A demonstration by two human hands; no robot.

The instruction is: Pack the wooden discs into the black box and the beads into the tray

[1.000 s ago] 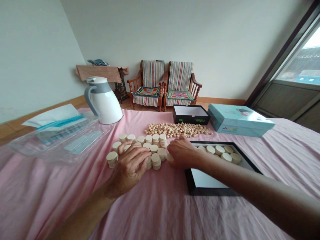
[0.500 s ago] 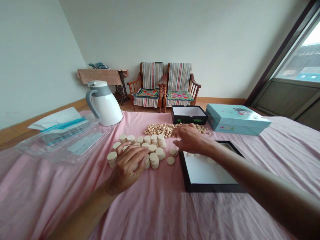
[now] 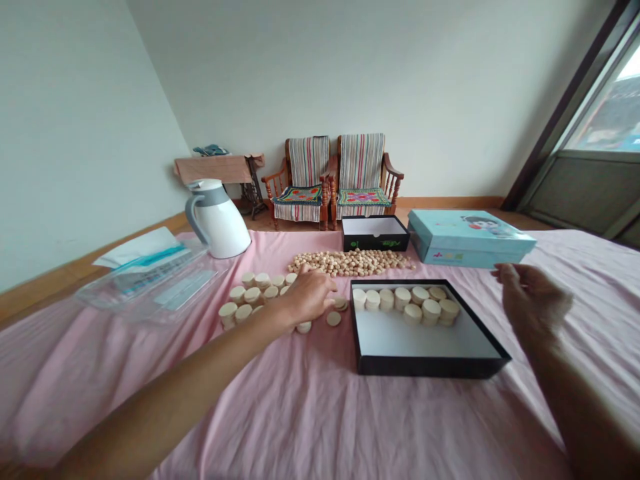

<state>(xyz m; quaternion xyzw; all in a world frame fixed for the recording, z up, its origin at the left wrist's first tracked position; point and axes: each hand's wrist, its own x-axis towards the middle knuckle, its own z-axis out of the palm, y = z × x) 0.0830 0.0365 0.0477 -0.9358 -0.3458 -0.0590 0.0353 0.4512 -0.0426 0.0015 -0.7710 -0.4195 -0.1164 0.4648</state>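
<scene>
The left hand (image 3: 310, 293) is lying palm-down on stacked round pale wooden discs (image 3: 245, 297) on the pink tabletop (image 3: 320, 413); its grip I cannot tell. The right hand (image 3: 533, 300) is hovering loosely open, empty, beside one shallow black box (image 3: 430, 367) holding seemingly nine discs (image 3: 423, 310). Three loose discs (image 3: 333, 319) are lying between.

Soft, even daylight enters from the window (image 3: 607, 107) at right, casting only faint shadows on the pink cloth (image 3: 310, 413). Wide-angle distortion bends the edges; the right hand (image 3: 533, 303) is slightly blurred.
</scene>
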